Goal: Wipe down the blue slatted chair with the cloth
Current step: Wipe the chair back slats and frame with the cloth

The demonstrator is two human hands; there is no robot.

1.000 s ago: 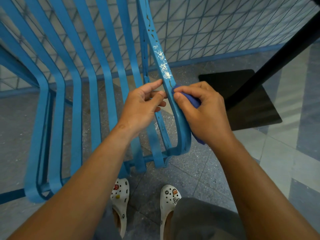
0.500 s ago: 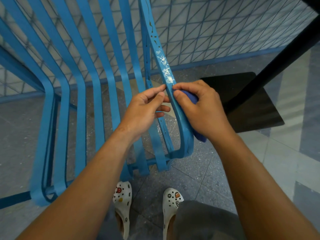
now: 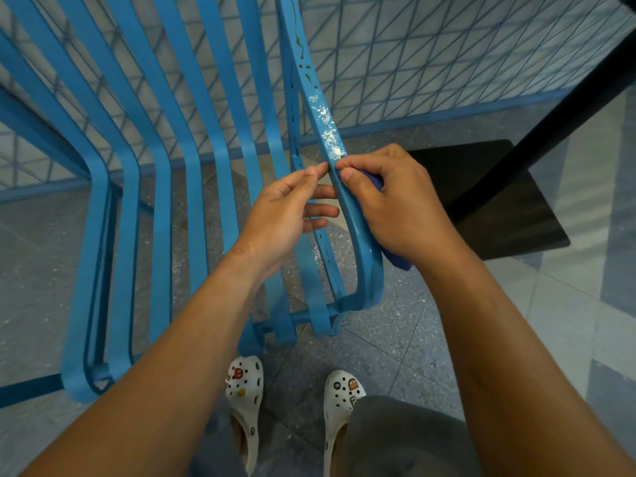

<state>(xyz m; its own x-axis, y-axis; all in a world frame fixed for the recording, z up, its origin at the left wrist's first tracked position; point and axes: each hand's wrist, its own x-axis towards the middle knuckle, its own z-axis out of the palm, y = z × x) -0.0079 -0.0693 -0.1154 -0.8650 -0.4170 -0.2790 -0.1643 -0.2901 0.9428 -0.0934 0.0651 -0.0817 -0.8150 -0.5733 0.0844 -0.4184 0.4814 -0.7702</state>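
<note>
While a person looks down at their own arms, both hands meet at the outermost slat on the right side of a blue slatted chair. Wrapped around the slat's outer edge, the right hand is closed on a dark blue cloth, which pokes out above the thumb and below the palm. With fingers loosely spread, the left hand touches the slat's inner edge by a fingertip, gripping nothing. White flaky patches mark the slat just above the hands. White clogs stand on the grey speckled floor below
</note>
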